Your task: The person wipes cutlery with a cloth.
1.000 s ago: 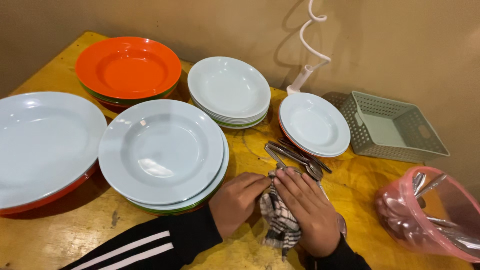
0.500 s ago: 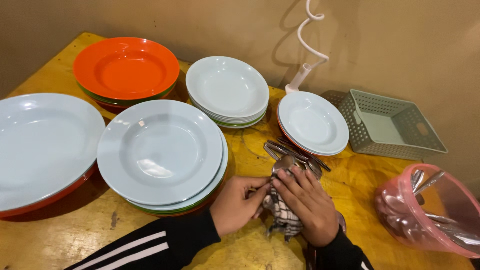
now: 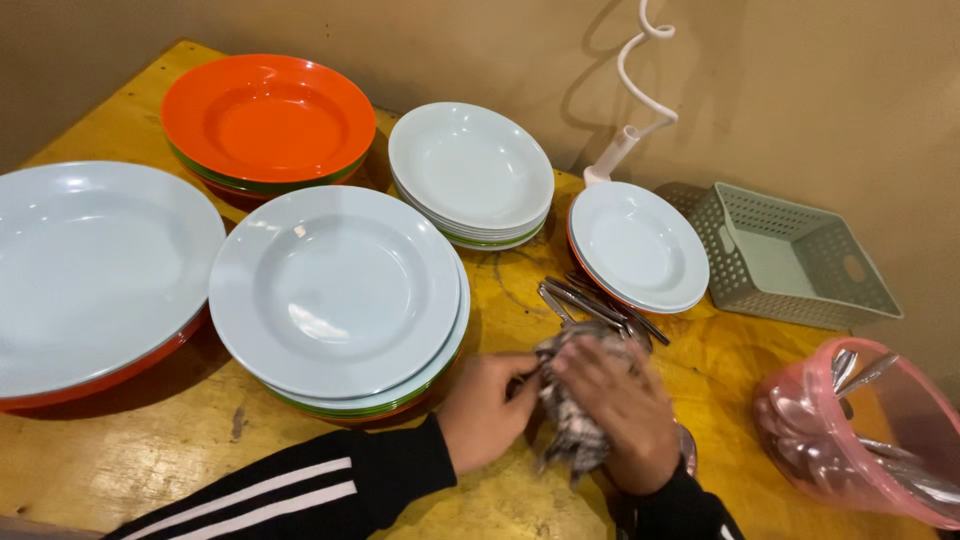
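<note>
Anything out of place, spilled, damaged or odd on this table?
Nothing spilled or broken. The plate stacks sit level. Only oddity: the pink tub lies tipped on its side at the table's right edge, with cutlery inside. Both hands grip a checked cloth.

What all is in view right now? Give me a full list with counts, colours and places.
Table: one, yellow wood, under everything.
Orange plates: one stack, orange over green, far left.
Big plate: one, pale blue over an orange one, left edge.
Middle plates: one stack, pale blue, centre.
Back plates: one stack, pale blue, by the wall.
Small plates: one stack, pale blue, right of centre.
Spoons: several, steel, lying before the small plates.
Basket: one, grey-green, right.
Pink tub: one, cutlery inside, lower right.
Cloth: one, checked, between the hands.
Left hand: on the cloth.
Right hand: on the cloth.
</note>
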